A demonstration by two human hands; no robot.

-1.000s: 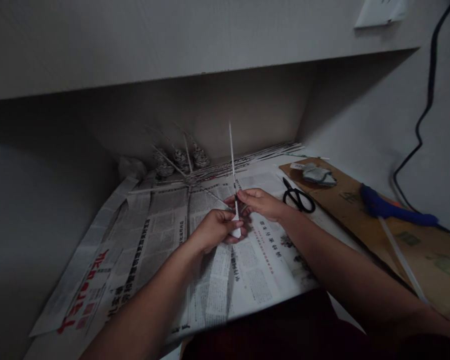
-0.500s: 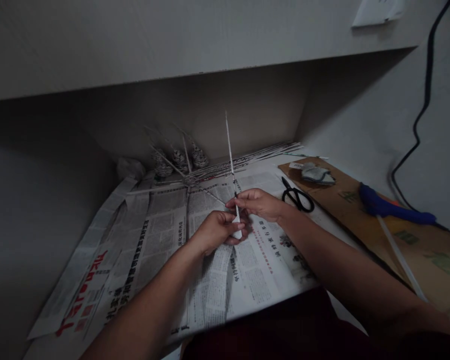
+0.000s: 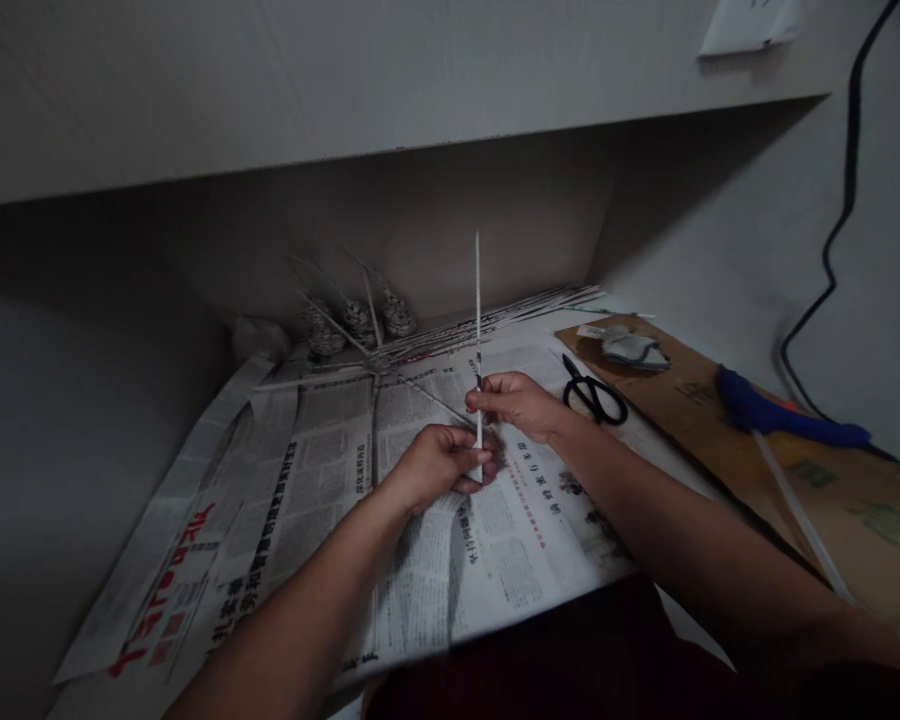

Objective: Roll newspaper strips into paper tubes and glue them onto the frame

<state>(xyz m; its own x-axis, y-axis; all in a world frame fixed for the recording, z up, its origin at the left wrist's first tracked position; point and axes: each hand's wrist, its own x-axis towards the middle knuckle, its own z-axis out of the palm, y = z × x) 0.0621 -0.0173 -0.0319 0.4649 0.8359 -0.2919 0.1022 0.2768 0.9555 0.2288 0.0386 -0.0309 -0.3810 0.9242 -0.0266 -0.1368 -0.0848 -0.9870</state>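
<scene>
A thin rolled newspaper stick (image 3: 478, 310) stands nearly upright between my two hands. My left hand (image 3: 444, 460) is closed on its lower end, thumb pressed over the paper. Higher up, my right hand (image 3: 514, 405) pinches the same stick between thumb and fingers. Behind my hands several crossed paper sticks (image 3: 379, 362) lie joined in a star shape, one of them reaching toward my fingers. Under everything are spread newspaper sheets (image 3: 330, 450).
Three small woven paper pieces (image 3: 358, 320) stand at the back beside a bundle of paper sticks (image 3: 525, 308). Black scissors (image 3: 596, 395) lie to the right. A cardboard sheet (image 3: 690, 400) carries a grey cloth (image 3: 634, 347) and a blue glue gun (image 3: 787, 412). A shelf (image 3: 390, 80) overhangs the back.
The stick has tipped from a leftward lean to almost vertical, and its wider flat lower end now looks narrow. My right hand has shifted slightly; both hands keep their grip.
</scene>
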